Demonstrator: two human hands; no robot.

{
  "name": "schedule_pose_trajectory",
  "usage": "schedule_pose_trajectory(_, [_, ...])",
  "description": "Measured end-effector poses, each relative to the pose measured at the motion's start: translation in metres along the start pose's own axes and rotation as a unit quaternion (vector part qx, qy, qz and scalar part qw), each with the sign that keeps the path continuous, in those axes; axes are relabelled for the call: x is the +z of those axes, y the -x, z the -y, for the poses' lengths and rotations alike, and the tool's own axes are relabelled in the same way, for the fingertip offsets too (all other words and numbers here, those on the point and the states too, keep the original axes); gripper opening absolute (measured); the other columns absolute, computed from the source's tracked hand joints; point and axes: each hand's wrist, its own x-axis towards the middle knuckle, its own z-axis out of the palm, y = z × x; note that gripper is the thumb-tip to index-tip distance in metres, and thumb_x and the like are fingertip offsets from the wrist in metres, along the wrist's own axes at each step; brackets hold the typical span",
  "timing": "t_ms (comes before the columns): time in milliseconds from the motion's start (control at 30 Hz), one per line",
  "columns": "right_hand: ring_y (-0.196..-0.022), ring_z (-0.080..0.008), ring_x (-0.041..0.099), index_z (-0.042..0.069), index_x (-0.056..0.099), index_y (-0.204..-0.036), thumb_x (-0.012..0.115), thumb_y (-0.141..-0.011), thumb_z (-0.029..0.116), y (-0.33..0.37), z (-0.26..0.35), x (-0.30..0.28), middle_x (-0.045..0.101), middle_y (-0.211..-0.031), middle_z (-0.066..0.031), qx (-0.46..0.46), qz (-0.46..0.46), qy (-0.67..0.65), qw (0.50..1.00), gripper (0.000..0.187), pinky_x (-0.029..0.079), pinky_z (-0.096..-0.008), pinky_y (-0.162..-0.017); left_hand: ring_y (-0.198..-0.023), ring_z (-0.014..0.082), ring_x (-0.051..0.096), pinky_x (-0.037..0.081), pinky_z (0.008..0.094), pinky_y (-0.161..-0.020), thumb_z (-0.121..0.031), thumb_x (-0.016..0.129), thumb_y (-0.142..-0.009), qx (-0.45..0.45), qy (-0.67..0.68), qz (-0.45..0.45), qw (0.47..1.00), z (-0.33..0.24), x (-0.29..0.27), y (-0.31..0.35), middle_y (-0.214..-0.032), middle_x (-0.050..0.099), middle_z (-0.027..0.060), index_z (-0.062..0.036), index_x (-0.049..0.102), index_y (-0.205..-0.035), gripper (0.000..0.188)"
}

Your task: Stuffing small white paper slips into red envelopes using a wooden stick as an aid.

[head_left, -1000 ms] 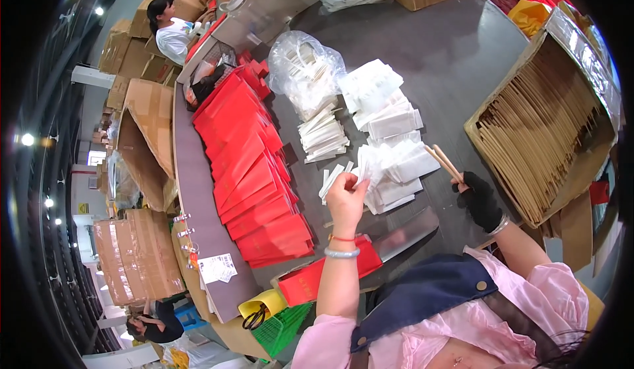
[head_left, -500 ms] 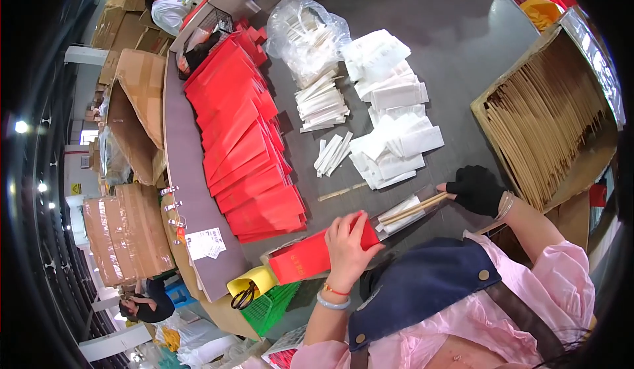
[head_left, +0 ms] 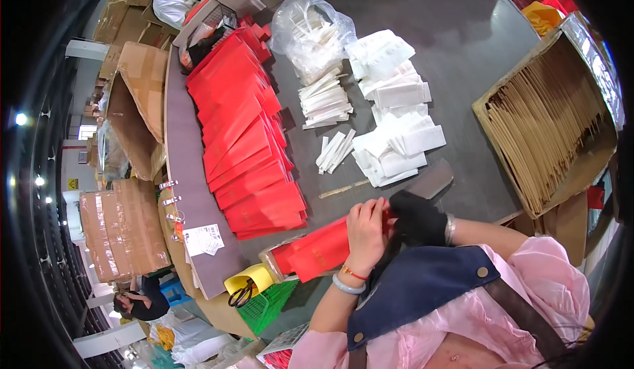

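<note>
A red paper sleeve (head_left: 320, 250) lies slanted near the front edge of the table, its right end up at my hands. My bare left hand (head_left: 366, 233) grips that end, fingers bent over it. Against those fingertips, my right hand (head_left: 419, 217) in a black glove is closed; what it holds is hidden. No chopsticks show now. A clear tray-like piece (head_left: 432, 179) pokes out beyond the glove. Further off lie white paper packets (head_left: 396, 144) in an overlapping row and small white strips (head_left: 335, 151).
Overlapping red sleeves (head_left: 247, 151) cover the table's left. A plastic bag (head_left: 310, 32) of white strips stands behind. On the right, a carton (head_left: 548, 118) holds many thin brown sticks. Scissors sit in a yellow holder (head_left: 254, 278) near a green basket (head_left: 271, 306). Another person (head_left: 175, 2) is far left.
My right hand has moved left from the tray's far end to meet my left hand. The chopsticks and white packet that lay in the tray are out of sight. The left hand shifted slightly right.
</note>
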Motion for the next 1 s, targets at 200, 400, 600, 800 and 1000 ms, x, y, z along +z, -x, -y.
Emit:
schedule_pose_trajectory(200, [-0.09, -0.0162, 0.059, 0.006, 0.056, -0.108, 0.068, -0.085, 0.014, 0.005, -0.025, -0.009, 0.06, -0.104, -0.0061, 0.09, 0.008, 0.072, 0.993, 0.027, 0.049, -0.0361, -0.078, -0.104, 0.0321, 0.052, 0.045, 0.0423, -0.087, -0.016, 0.079, -0.065, -0.012, 0.044, 0.018, 0.999, -0.003, -0.001, -0.008, -0.114, 0.059, 0.0118, -0.0034, 0.06, -0.121, 0.061])
schedule_pose_trajectory(400, [-0.108, -0.0295, 0.055, 0.015, 0.059, -0.114, 0.08, -0.065, 0.041, 0.002, 0.027, -0.045, 0.059, -0.112, -0.0093, -0.094, 0.028, 0.44, 0.893, 0.059, 0.04, -0.0456, -0.096, -0.101, 0.0336, 0.052, 0.045, 0.043, -0.082, -0.015, 0.071, -0.07, 0.054, -0.054, 0.141, 0.987, -0.008, -0.025, -0.018, -0.109, 0.056, 0.0125, -0.0176, 0.065, -0.111, 0.041])
schedule_pose_trajectory(600, [-0.101, -0.0294, 0.056, 0.013, 0.059, -0.111, 0.082, -0.06, 0.04, 0.011, 0.052, -0.084, 0.059, -0.101, -0.009, -0.063, -0.012, 0.505, 0.861, 0.062, 0.038, -0.0454, -0.092, -0.101, 0.0356, 0.053, 0.048, 0.045, -0.083, -0.005, 0.067, -0.064, 0.063, -0.013, 0.143, 0.988, 0.032, -0.097, -0.037, -0.11, 0.056, 0.0144, -0.0109, 0.065, -0.085, 0.021])
schedule_pose_trajectory(800, [-0.099, -0.0295, 0.057, 0.011, 0.059, -0.109, 0.084, -0.058, 0.035, 0.013, 0.067, -0.081, 0.059, -0.102, -0.0085, -0.045, -0.027, 0.54, 0.84, 0.062, 0.039, -0.0442, -0.091, -0.108, 0.036, 0.054, 0.046, 0.0459, -0.091, -0.013, 0.079, -0.065, -0.14, -0.052, -0.113, 0.982, 0.075, -0.057, 0.0, -0.114, 0.057, 0.0166, -0.0058, 0.065, -0.093, 0.032])
schedule_pose_trajectory(1000, [-0.099, -0.0289, 0.056, 0.01, 0.06, -0.109, 0.085, -0.056, 0.037, 0.014, 0.069, -0.077, 0.059, -0.102, -0.0079, -0.033, 0.011, 0.548, 0.836, 0.065, 0.039, -0.0444, -0.091, -0.127, 0.0385, 0.039, 0.022, 0.0603, -0.108, -0.049, 0.082, -0.066, -0.268, -0.006, -0.089, 0.959, 0.027, 0.009, 0.03, -0.133, 0.049, 0.0182, -0.0026, 0.052, -0.131, 0.085])
